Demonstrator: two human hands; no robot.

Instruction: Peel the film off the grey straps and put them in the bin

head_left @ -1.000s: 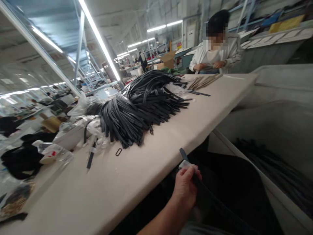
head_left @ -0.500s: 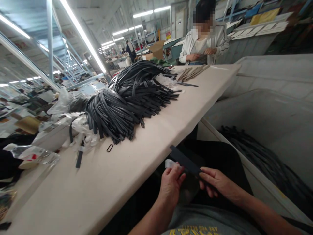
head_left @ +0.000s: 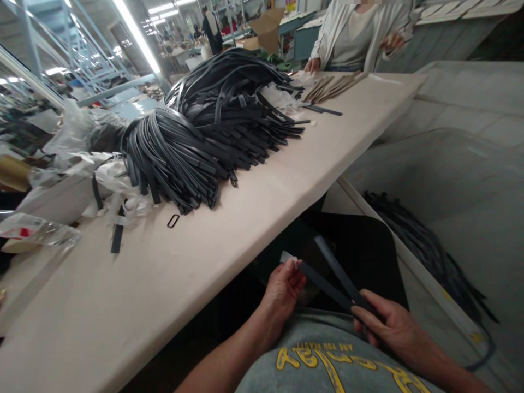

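My left hand [head_left: 285,286] is closed, pinching a small white piece [head_left: 287,256] at one end of a dark grey strap [head_left: 325,284]. I cannot tell whether the white piece is tape or plastic. My right hand [head_left: 382,319] is closed around the strap farther along, where two lengths of it meet in a V. One length runs to my left fingers; the other points up, its end free. Both hands are over my lap, below the table edge. On the table [head_left: 245,229] lies a big heap of similar straps [head_left: 172,158], with a black rectangular ring [head_left: 173,221] near it.
To the right, a large pale bin [head_left: 458,164] contains a bundle of dark straps [head_left: 426,234]. Brown strips [head_left: 338,87] lie at the table's far end, where a co-worker in a light jacket [head_left: 339,33] stands. Clear plastic bags [head_left: 45,229] and wrapping sit on the left.
My right hand has moved right and down, away from my left. The strap now shows two spread lengths instead of one. The co-worker's hands have parted, and my view has tilted down.
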